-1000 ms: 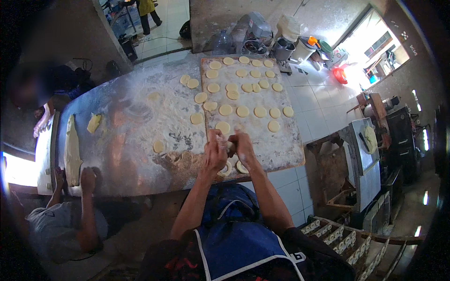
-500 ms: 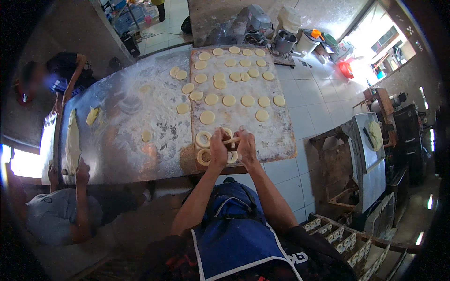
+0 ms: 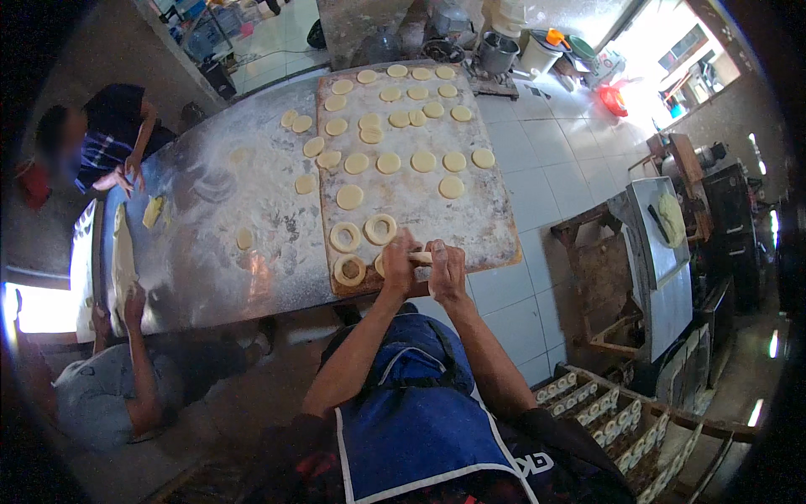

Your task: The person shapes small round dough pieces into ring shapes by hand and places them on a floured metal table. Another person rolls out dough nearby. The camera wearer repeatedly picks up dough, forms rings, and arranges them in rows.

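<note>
My left hand (image 3: pixel 399 262) and my right hand (image 3: pixel 446 270) are close together over the near edge of a floured wooden board (image 3: pixel 478 223). Both have curled fingers gripping a short, pale piece of dough (image 3: pixel 421 258) stretched between them; its full shape is hidden by my fingers. Left of my hands lie dough rings: one upper left (image 3: pixel 344 237), one just beyond my left hand (image 3: pixel 380 229), and one at the board's near corner (image 3: pixel 349 270). Another ring is partly covered by my left hand. Several flat dough rounds (image 3: pixel 389 163) are spread over the board's farther part.
A floured metal table (image 3: pixel 201 277) extends left, bearing a long dough strip (image 3: pixel 123 252). Two people work at its left end. To the right stands a table with a tray (image 3: pixel 659 214) of dough. A rack of dough rings (image 3: pixel 617 420) is at lower right. Buckets (image 3: pixel 537 57) stand behind.
My hands have moved right along the board with the dough piece, uncovering a dough ring. The view has shifted slightly. At far left, a person's hands have come over the table.
</note>
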### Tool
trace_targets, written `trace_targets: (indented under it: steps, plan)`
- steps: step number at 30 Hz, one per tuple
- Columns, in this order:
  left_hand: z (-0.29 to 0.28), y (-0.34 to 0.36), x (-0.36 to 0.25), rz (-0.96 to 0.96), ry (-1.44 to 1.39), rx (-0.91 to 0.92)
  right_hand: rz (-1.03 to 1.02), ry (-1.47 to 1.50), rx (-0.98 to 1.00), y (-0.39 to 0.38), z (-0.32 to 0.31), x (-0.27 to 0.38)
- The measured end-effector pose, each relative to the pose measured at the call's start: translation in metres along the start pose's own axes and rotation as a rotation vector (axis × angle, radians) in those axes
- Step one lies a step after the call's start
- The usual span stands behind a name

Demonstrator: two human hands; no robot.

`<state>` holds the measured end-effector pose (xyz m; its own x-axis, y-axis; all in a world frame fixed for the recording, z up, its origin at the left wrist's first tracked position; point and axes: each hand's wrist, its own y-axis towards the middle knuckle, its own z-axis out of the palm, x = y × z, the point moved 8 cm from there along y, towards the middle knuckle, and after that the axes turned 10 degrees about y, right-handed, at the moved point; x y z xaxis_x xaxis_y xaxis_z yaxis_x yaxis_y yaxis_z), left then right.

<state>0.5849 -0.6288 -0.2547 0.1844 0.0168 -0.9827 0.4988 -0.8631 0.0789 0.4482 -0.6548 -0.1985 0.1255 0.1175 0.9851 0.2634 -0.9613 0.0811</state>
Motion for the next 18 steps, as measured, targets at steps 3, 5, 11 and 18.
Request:
trace_targets:
  steps: [3,5,11,18]
  plan:
    - [0.025,-0.047,-0.058,1.104,1.009,-0.219,0.16,0.364,-0.068,-0.01,-0.01,-0.011]
    - [0.017,-0.024,-0.041,0.69,0.685,0.002,0.117,0.408,-0.048,-0.009,-0.019,-0.003]
    - [0.03,0.008,-0.023,-0.009,0.679,0.227,0.317,-0.164,-0.016,-0.009,-0.05,-0.013]
    - [0.026,0.011,-0.048,0.389,0.989,0.375,-0.128,-0.753,-0.14,0.03,-0.061,-0.014]
